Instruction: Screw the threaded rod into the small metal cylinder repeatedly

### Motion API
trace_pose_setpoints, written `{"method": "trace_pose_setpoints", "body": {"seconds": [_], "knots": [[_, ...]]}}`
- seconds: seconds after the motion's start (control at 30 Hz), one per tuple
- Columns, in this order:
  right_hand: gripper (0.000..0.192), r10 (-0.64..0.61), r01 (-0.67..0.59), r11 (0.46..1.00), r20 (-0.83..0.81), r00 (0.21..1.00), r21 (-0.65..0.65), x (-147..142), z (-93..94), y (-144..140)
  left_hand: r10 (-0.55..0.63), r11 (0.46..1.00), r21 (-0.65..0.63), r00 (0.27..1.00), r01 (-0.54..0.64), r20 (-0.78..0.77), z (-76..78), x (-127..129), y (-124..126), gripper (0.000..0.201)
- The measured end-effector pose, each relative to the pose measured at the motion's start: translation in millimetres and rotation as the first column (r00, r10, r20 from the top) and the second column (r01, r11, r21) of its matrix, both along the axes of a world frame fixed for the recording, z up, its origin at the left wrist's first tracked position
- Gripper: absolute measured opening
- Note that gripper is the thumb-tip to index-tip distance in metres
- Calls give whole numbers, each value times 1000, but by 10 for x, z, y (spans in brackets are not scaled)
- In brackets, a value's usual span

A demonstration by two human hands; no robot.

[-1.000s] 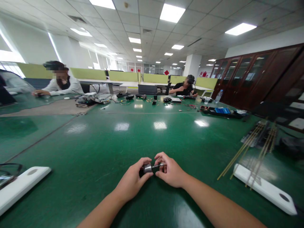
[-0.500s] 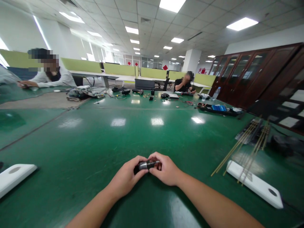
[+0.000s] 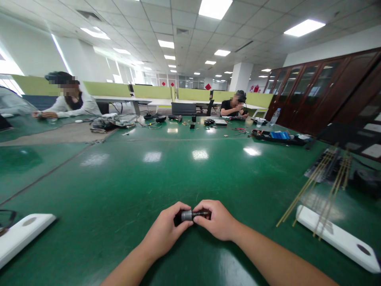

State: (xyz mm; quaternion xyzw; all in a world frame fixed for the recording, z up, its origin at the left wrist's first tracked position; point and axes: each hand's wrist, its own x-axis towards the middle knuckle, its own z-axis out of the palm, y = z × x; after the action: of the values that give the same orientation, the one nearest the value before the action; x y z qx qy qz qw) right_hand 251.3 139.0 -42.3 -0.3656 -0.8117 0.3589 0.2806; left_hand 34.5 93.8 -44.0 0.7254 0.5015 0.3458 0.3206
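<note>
Between my two hands, low over the green tabletop [image 3: 119, 190], lies a small metal cylinder [image 3: 187, 215], silver with a black end and a thin dark shaft pointing right. My left hand [image 3: 163, 226] is closed around the cylinder's left end, thumb below and fingers above. At the shaft end, my right hand [image 3: 218, 222] pinches with thumb and fingers, hiding part of the shaft's tip. The fingertips of both hands nearly meet. Its exact kind cannot be made out.
White bars lie left [image 3: 25, 234] and right [image 3: 342, 242], with thin brass-coloured rods [image 3: 330, 194] crossing the right one. Farther back are a black tray [image 3: 274, 137], a bottle [image 3: 275, 116] and electronic parts [image 3: 110, 122]. Two people sit beyond, one left [image 3: 74, 103], one right [image 3: 233, 107].
The view has tilted and turned slightly, so the hands and table things sit lower and to the right. More of the shaft shows between my hands now; both hands still hold the metal cylinder.
</note>
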Motion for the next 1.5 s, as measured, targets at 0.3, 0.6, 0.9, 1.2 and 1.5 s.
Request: {"method": "trace_pose_setpoints", "body": {"seconds": [0.3, 0.6, 0.9, 1.2, 1.5], "knots": [[11, 0, 0, 1000, 34, 999, 19, 5, 8, 0, -22, 1000, -2, 1000, 22, 13, -3, -4, -15, 22], [11, 9, -9, 1000, 15, 1000, 13, 37, 23, -4, -4, 997, 70, 1000, 6, -29, -23, 13, -47, 26], [10, 31, -30, 998, -16, 999, 54, 63, 20, -19, -10, 995, 97, 1000, 12, -21, -57, 0, -50, 27], [10, 75, -72, 991, -16, 997, 113, 110, 30, 1, -5, 995, 100, 1000, 8, -26, -64, 1, -55, 29], [10, 69, -69, 991, 3, 998, 112, 108, 44, 1, -7, 995, 103, 999, 10, -32, -83, -20, -58, 31]]}}
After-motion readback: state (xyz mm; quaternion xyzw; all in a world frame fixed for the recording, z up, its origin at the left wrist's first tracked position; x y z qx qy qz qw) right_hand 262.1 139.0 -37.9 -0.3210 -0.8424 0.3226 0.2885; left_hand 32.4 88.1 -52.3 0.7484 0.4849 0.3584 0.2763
